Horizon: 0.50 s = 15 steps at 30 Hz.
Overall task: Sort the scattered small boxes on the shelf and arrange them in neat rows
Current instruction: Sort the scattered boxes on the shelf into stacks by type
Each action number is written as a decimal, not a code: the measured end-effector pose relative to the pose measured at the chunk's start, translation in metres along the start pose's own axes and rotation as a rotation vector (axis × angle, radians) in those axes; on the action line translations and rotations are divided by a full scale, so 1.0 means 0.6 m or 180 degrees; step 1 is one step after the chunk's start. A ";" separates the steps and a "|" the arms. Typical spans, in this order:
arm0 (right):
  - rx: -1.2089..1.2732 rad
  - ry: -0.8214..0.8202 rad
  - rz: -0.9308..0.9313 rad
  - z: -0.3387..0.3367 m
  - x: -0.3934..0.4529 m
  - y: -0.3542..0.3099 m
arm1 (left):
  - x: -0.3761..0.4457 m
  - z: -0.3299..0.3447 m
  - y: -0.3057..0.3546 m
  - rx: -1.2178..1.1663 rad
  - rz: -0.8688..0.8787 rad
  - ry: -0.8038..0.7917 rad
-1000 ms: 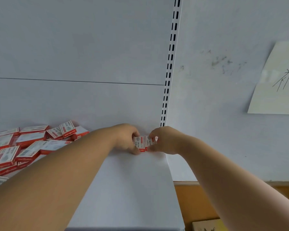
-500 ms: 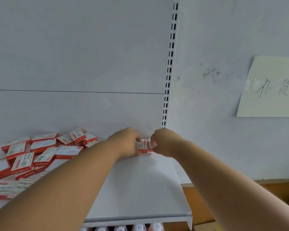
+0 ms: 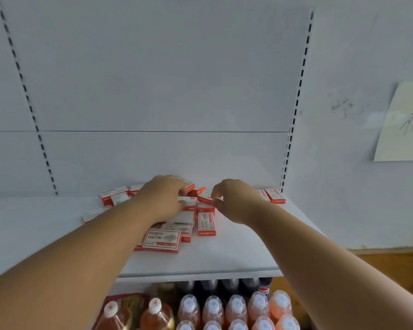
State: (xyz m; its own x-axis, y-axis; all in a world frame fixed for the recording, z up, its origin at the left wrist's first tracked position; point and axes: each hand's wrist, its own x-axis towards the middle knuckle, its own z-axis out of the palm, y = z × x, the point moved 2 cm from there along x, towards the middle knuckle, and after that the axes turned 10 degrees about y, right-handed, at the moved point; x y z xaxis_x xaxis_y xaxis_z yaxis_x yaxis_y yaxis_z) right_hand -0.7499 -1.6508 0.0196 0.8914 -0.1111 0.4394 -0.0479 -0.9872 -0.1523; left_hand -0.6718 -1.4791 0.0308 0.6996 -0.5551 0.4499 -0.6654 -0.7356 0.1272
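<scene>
2 hands over scattered red-and-white boxes (image 3: 161, 240) on white shelf (image 3: 236, 253), left hand (image 3: 163, 198) gripping 1 box, right hand (image 3: 234, 198) pinching another, bottled drinks (image 3: 236, 308) below, paper note (image 3: 403, 125) on wall.

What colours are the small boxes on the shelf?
Red and white small boxes, clearest in the head view.

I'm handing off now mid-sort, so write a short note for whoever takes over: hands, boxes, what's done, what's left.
Left hand: fingers curled over the heap of small red-and-white cardboard boxes; its exact grip is hidden.
Right hand: fingertips pinching toward a box at the heap's right edge; contact unclear.
Done: two red-and-white boxes stand side by side at the back right corner of the white metal shelf.
Left: the rest of the heap lies scattered, tilted and overlapping; line it up in rows.
</scene>
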 end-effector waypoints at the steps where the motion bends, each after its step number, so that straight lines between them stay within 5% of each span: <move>1: 0.0037 -0.0008 0.0026 0.007 -0.001 -0.016 | -0.010 -0.002 -0.017 -0.0027 -0.0053 0.0014; 11: -0.0551 -0.0330 0.0839 0.047 0.021 -0.030 | -0.001 0.024 -0.047 0.0031 -0.0097 -0.0198; 15: -0.0072 -0.0145 0.1143 0.045 0.018 -0.024 | 0.013 0.036 -0.051 0.0107 0.0028 -0.0373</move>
State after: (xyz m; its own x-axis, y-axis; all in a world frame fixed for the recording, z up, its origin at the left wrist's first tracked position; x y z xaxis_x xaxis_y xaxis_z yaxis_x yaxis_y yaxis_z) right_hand -0.7275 -1.6349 0.0026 0.8350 -0.4465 0.3215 -0.3711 -0.8885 -0.2700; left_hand -0.6404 -1.4693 0.0113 0.7207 -0.6018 0.3442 -0.6640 -0.7420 0.0930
